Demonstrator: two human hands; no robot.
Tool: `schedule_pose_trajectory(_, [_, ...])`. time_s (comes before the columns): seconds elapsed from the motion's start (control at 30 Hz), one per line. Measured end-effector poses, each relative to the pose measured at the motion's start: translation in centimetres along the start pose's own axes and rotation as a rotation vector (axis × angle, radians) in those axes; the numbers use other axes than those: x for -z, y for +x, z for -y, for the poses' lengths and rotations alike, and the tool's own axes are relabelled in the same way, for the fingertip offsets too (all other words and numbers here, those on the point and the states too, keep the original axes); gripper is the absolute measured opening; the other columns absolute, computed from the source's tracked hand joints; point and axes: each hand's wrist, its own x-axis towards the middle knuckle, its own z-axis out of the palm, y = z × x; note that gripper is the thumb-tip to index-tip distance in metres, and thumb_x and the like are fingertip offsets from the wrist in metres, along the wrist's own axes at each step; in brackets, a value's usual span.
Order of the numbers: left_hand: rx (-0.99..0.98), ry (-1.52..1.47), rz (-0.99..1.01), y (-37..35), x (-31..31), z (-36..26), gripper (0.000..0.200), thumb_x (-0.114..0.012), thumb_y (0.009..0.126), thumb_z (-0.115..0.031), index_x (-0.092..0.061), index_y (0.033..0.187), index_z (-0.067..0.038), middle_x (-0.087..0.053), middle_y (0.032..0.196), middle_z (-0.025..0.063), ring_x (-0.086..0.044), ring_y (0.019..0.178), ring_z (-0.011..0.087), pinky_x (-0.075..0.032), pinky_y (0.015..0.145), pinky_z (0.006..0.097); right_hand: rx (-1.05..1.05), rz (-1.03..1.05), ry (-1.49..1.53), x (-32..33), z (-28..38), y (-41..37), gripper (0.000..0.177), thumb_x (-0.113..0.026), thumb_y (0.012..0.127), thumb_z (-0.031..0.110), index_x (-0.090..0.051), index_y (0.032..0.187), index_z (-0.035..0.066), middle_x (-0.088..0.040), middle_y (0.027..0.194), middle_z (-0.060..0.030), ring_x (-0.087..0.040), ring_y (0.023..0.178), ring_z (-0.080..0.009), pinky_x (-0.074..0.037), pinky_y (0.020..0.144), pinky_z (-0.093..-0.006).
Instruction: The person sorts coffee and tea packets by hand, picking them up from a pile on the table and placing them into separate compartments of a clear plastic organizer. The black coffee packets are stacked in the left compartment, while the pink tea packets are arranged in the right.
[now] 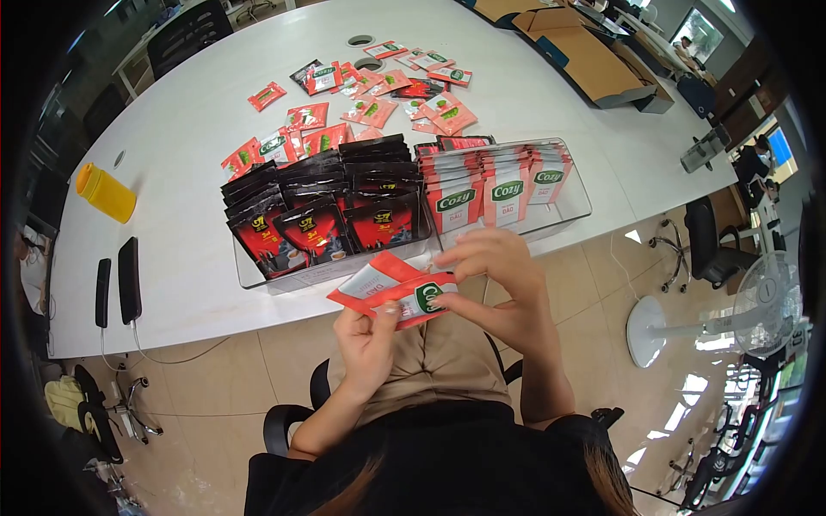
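Note:
My left hand (366, 346) pinches two overlapping Cozy sachets (404, 301), pink and white with a green label, over my lap at the table's front edge. My right hand (508, 288) curves round their right end, thumb against the front sachet and fingers at the upper edge. Just beyond stand two clear plastic bins. In the left bin (297, 277) are rows of black and red G7 coffee sachets (314, 230). Rows of upright Cozy sachets (506, 191) fill much of the right bin (578, 202).
Loose sachets (370, 110) lie scattered behind the bins on the white table (194, 112). A yellow bottle (107, 193) and two dark phone-like devices (129, 279) with cables are at left. An open cardboard box (585, 60) lies far right. A fan (650, 331) stands on the floor.

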Motion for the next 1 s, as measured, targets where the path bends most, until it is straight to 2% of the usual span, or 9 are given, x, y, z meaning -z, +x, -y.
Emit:
schedule_pose_trajectory(0.13, [0.004,0.064,0.020,0.0,-1.2,-0.7,0.026,-0.043,0.098,-0.010,-0.049,0.116,0.007,-0.062,0.104,0.0159,-0.065,0.094,0.0265,-0.061,0.070,0.0370,-0.139,-0.321,0.184,0.8,-1.0,-1.3,0.018,-0.072,0.073,-0.001,-0.066,0.089,0.006,-0.067,0.090,-0.0054,-0.061,0.088,-0.0200,-0.044,0.083,-0.0340])
schedule_pose_trajectory(0.2, [0.059,0.043,0.043,0.2,-1.6,-1.4,0.024,-0.044,0.096,-0.002,-0.051,0.115,0.011,-0.062,0.106,0.0177,-0.065,0.095,0.0284,-0.058,0.073,0.0333,-0.206,-0.594,0.261,1.8,-1.5,-0.9,0.017,-0.069,0.074,-0.005,-0.065,0.088,0.004,-0.067,0.087,-0.0059,-0.062,0.085,-0.0193,-0.045,0.078,-0.0319])
schedule_pose_trajectory(0.27, [0.000,0.162,0.109,0.2,-0.7,-1.2,0.023,-0.045,0.095,0.000,-0.052,0.114,0.011,-0.063,0.105,0.0179,-0.065,0.096,0.0288,-0.058,0.074,0.0329,-0.086,-0.583,-0.077,3.7,-2.4,0.3,0.016,-0.066,0.076,-0.006,-0.065,0.089,0.003,-0.067,0.087,-0.0062,-0.061,0.085,-0.0200,-0.045,0.076,-0.0307])
schedule_pose_trajectory(0.4, [-0.141,0.676,0.136,0.4,0.6,-1.7,0.027,-0.063,0.083,0.003,-0.061,0.111,0.003,-0.066,0.098,0.0127,-0.065,0.079,0.0174,-0.049,0.061,0.0244,-0.013,-0.304,-0.289,6.1,-4.5,1.9,0.015,-0.064,0.078,-0.002,-0.065,0.092,0.003,-0.066,0.087,-0.0071,-0.060,0.084,-0.0217,-0.045,0.075,-0.0302])
schedule_pose_trajectory(0.5, [-0.199,0.758,0.106,0.5,0.0,-2.2,0.033,-0.070,0.076,0.003,-0.064,0.108,-0.002,-0.068,0.090,0.0083,-0.063,0.072,0.0118,-0.044,0.057,0.0204,0.019,-0.083,-0.372,6.1,-6.0,2.8,0.013,-0.064,0.079,0.001,-0.066,0.091,0.003,-0.065,0.086,-0.0076,-0.059,0.083,-0.0232,-0.045,0.075,-0.0317])
schedule_pose_trajectory(0.6, [-0.184,0.759,0.053,0.3,-0.5,-2.5,0.032,-0.072,0.074,0.003,-0.064,0.105,-0.001,-0.070,0.084,0.0071,-0.063,0.073,0.0110,-0.044,0.057,0.0198,0.029,-0.212,-0.369,5.3,-5.7,3.3,0.009,-0.065,0.079,0.004,-0.066,0.089,0.003,-0.065,0.085,-0.0085,-0.059,0.083,-0.0248,-0.046,0.074,-0.0340])
schedule_pose_trajectory(0.7, [-0.182,0.753,0.031,0.6,-0.9,-3.0,0.030,-0.073,0.072,0.003,-0.065,0.100,0.000,-0.071,0.081,0.0071,-0.062,0.070,0.0104,-0.044,0.055,0.0200,-0.073,-0.191,-0.272,6.4,-6.2,2.2,0.011,-0.063,0.085,0.013,-0.067,0.083,0.002,-0.065,0.080,-0.0097,-0.061,0.081,-0.0255,-0.046,0.071,-0.0340])
schedule_pose_trajectory(0.9, [-0.310,0.853,0.099,1.4,-0.5,-3.1,0.028,-0.076,0.068,0.003,-0.064,0.094,0.001,-0.069,0.082,0.0092,-0.055,0.063,0.0109,-0.042,0.053,0.0213,-0.566,0.381,-0.286,6.8,-5.0,2.4,0.029,-0.050,0.093,0.019,-0.068,0.084,-0.002,-0.066,0.080,-0.0136,-0.059,0.072,-0.0253,-0.045,0.068,-0.0307])
schedule_pose_trajectory(1.0, [-0.416,0.865,0.112,2.0,-0.4,-3.2,0.028,-0.076,0.068,0.004,-0.064,0.093,0.002,-0.067,0.081,0.0097,-0.057,0.066,0.0121,-0.043,0.054,0.0215,-0.291,0.287,-0.266,6.4,-5.9,2.3,0.035,-0.053,0.093,0.029,-0.069,0.080,0.001,-0.066,0.074,-0.0128,-0.060,0.074,-0.0293,-0.045,0.064,-0.0361])
